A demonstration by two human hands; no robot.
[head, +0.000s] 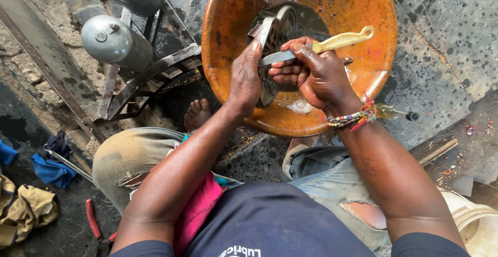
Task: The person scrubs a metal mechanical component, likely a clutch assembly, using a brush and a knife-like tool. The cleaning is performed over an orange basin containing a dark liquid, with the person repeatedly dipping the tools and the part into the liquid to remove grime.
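My left hand (245,75) grips a round perforated metal disc (275,34), holding it on edge over a large orange basin (363,54). My right hand (311,73) is closed around a knife with a pale yellow handle (342,40). Its blade (277,57) lies against the face of the disc. Dark liquid and some foam sit in the bottom of the basin. A beaded bracelet with coloured threads (353,117) is on my right wrist.
Two grey metal cylinders (111,42) lie on a metal frame (150,78) at the upper left. Blue and tan rags (31,189) lie at the left, with a red tool handle (92,218) near my knee. A white bucket (474,220) stands at the lower right. My bare foot (197,113) rests beside the basin.
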